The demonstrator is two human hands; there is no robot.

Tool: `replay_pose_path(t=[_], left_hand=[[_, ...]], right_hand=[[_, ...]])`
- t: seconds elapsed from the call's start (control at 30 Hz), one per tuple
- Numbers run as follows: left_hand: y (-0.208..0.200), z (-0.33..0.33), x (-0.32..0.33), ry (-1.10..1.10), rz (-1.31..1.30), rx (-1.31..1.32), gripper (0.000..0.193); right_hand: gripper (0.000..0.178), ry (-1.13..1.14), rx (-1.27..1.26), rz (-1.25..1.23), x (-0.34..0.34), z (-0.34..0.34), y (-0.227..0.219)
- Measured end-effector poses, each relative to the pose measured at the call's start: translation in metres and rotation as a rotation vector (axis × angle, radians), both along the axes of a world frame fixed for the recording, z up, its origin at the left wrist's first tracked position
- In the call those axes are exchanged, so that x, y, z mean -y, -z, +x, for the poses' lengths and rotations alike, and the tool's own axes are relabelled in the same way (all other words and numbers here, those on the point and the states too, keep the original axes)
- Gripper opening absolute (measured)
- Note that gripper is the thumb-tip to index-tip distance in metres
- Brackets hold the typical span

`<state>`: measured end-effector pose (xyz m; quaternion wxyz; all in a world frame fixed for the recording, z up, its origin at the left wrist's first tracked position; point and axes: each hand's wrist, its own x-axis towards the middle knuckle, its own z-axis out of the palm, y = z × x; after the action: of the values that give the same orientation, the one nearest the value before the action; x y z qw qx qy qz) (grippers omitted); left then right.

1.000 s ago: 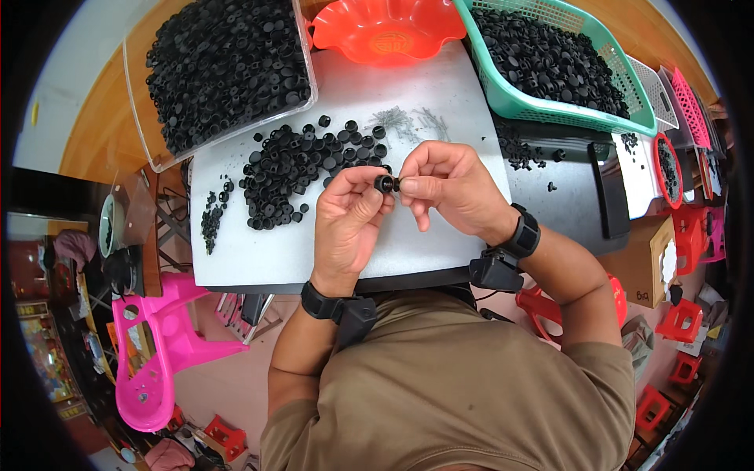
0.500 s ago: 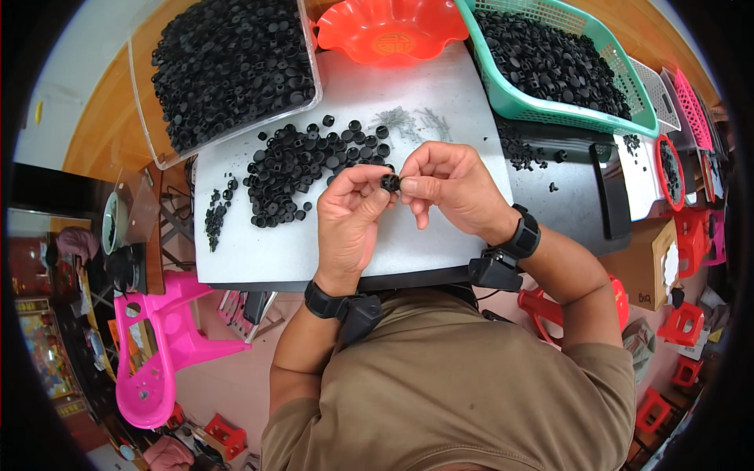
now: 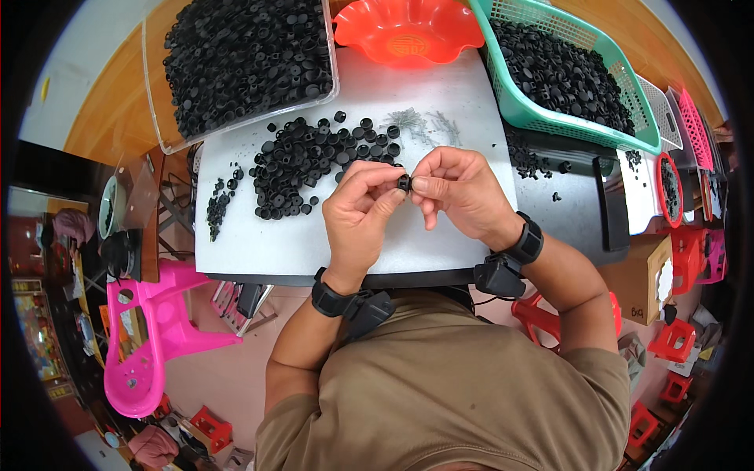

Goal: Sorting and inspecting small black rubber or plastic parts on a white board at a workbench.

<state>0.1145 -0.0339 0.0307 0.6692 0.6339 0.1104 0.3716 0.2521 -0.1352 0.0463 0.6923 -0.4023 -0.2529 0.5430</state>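
Both hands meet over the white work sheet (image 3: 298,247) on the table. My left hand (image 3: 360,212) pinches a small round black plastic part (image 3: 404,183) between thumb and fingertips. From the other side, the thumb and index finger of my right hand (image 3: 467,192) are pressed together at the same part. Whether a second small piece sits between the right fingertips is hidden. Left of my hands lies a pile of black round caps (image 3: 294,165). Beyond them, thin metal pins (image 3: 404,119) are scattered on the sheet.
A clear bin (image 3: 336,78) full of black parts stands far left, a red scalloped bowl (image 3: 408,35) far middle, a green basket (image 3: 542,118) of black parts far right. Small black pieces (image 3: 217,208) lie at the sheet's left. A pink stool (image 3: 169,314) stands on the floor.
The black part has turned a little between my fingers, its open side no longer facing up as much. The whole view has shifted slightly; both hands stay together.
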Motion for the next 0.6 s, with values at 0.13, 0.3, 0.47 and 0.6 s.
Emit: replay_pose_path(t=[0.13,0.3,0.47,0.6], left_hand=[[-0.002,0.0,0.001,-0.043,0.126,-0.012,0.022],[-0.006,-0.001,0.005,-0.021,0.027,0.004,0.02],[-0.01,0.0,0.01,0.02,-0.165,0.076,0.019],[-0.007,0.003,0.013,0.085,-0.281,0.169,0.016]], right_hand=[[0.007,0.017,0.065,0.026,-0.002,-0.002,0.0],[0.01,0.033,0.136,0.143,-0.006,-0.001,0.006],[0.015,0.01,0.141,0.197,-0.008,-0.001,0.01],[0.016,-0.028,0.094,0.215,-0.007,-0.003,0.006]])
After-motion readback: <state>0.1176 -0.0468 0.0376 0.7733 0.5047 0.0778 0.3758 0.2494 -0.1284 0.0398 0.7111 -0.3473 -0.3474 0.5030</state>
